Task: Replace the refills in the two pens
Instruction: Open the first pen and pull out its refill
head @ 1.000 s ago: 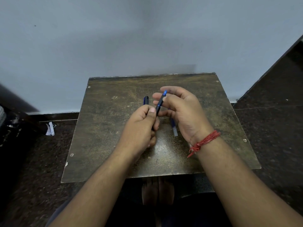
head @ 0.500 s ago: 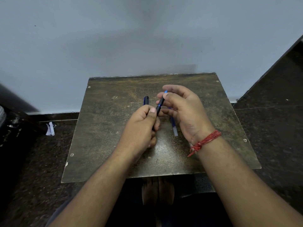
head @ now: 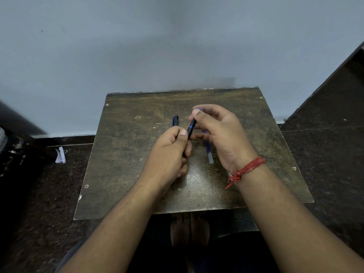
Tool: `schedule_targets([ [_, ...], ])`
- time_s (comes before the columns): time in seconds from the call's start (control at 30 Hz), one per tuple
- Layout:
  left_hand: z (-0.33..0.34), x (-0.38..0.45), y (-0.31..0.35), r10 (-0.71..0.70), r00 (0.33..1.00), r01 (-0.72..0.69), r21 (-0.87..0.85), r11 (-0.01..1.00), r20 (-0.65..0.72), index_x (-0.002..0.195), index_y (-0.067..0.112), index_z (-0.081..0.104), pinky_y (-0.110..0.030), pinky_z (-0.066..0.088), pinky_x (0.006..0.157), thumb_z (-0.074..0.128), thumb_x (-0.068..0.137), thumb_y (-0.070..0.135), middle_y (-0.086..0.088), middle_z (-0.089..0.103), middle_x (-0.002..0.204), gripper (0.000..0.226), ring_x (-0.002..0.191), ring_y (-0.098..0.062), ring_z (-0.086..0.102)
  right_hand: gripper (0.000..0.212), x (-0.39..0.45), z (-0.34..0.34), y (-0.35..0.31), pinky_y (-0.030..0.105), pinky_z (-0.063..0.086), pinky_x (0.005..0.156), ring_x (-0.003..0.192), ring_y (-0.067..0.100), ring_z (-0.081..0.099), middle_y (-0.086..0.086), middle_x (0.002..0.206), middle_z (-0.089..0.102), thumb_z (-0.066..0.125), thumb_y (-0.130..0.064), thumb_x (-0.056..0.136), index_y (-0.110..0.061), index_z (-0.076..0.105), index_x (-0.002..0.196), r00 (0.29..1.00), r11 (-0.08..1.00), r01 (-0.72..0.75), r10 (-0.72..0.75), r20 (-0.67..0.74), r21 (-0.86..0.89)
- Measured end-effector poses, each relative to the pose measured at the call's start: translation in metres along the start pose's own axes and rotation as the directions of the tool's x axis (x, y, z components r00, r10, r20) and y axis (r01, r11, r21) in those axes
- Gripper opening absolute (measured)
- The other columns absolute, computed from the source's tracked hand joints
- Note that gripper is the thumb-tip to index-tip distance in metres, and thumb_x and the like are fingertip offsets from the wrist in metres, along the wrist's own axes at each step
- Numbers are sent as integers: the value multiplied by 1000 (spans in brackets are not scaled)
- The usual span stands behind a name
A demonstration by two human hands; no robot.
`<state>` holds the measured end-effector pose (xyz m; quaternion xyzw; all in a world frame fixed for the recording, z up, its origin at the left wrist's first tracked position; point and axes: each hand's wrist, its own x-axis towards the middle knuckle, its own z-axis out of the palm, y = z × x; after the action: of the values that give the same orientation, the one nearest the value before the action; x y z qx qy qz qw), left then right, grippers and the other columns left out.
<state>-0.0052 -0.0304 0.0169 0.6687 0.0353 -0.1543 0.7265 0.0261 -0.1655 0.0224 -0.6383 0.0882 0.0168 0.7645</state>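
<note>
Above the middle of the worn brown table (head: 126,154), both hands meet on one pen. The left hand (head: 167,154) is closed in a fist around the dark pen barrel (head: 190,129), thumb pressed along it; a second pen (head: 175,120) pokes up out of the same fist, blue with a black end. The right hand (head: 218,131) is half curled, its thumb and forefinger pinching the barrel's upper end, where a bit of blue shows, probably the tip piece, though the fingers hide most of it. To do this step well, the left hand should hold the barrel steady while the right turns or pulls straight along its axis, without bending it. A loose refill (head: 209,152) lies on the table just beside the right palm, blue along its length with a clear end toward the person.
</note>
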Motion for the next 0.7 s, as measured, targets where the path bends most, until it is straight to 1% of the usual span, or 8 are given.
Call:
schedule_targets([
  [0.07, 0, 0, 0, 2, 1000, -2, 6, 1000, -2, 109, -4, 53, -19, 25, 37, 37, 108, 28, 2, 45, 61, 35, 41, -7, 26, 12, 2, -1, 4, 39, 61, 73, 78, 18, 68, 6, 86, 69, 72, -17, 90, -9, 68, 97, 1000, 998, 17, -19, -22, -65],
  [0.13, 0, 0, 0, 8, 1000, -8, 5, 1000, -3, 108, -1, 55, -19, 25, 37, 37, 108, 27, 1, 45, 61, 33, 41, -7, 26, 9, 2, -3, 5, 43, 60, 78, 76, 17, 67, 3, 81, 70, 74, -18, 89, -11, 69, 93, 999, 996, 26, -28, -25, -89],
  [0.2, 1, -1, 0, 26, 1000, -26, 5, 1000, -1, 109, 4, 57, -19, 26, 36, 37, 108, 25, 0, 45, 62, 29, 39, -7, 27, 5, 3, -3, 4, 39, 58, 77, 78, 18, 67, 4, 83, 71, 71, -16, 91, -12, 71, 94, 999, 998, 30, -32, -34, -61],
  [0.33, 1, 0, -2, 66, 998, -66, 47, 997, 11, 109, 29, 63, -21, 29, 37, 38, 108, 24, 1, 46, 63, 25, 38, -5, 31, 10, 4, -6, -1, 31, 54, 72, 82, 19, 68, 6, 90, 72, 64, -10, 94, -11, 73, 98, 997, 999, 8, -6, -74, 37],
  [0.47, 2, 2, -6, 76, 997, -76, 85, 993, 0, 106, 33, 64, -21, 29, 37, 39, 107, 24, 3, 47, 61, 27, 38, -5, 32, 11, 6, -11, -6, 30, 54, 70, 78, 18, 65, 6, 87, 72, 62, -6, 95, -9, 72, 98, 992, 987, 19, 1, -126, 158],
  [0.6, 1, 2, -8, 81, 997, -81, 125, 989, 6, 109, 33, 64, -22, 30, 38, 40, 107, 26, 6, 49, 60, 26, 40, -6, 33, 9, 9, -20, -13, 27, 53, 66, 74, 16, 65, 3, 80, 71, 62, -7, 95, -11, 70, 96, 967, 960, 99, -31, -251, 261],
  [0.67, 1, 1, -7, 84, 996, -84, 123, 989, 6, 111, 31, 64, -22, 30, 39, 40, 107, 25, 6, 49, 61, 25, 40, -6, 33, 9, 13, -30, -15, 26, 51, 63, 72, 13, 65, -1, 76, 70, 62, -9, 95, -15, 70, 94, 939, 968, 157, -85, -332, 198],
  [0.7, 1, 1, -6, 85, 996, -84, 124, 989, 4, 111, 30, 64, -22, 30, 39, 40, 107, 25, 5, 49, 61, 25, 40, -6, 32, 9, 15, -35, -15, 25, 50, 61, 71, 11, 65, -3, 74, 69, 63, -11, 95, -16, 70, 94, 922, 978, 180, -130, -365, 107],
])
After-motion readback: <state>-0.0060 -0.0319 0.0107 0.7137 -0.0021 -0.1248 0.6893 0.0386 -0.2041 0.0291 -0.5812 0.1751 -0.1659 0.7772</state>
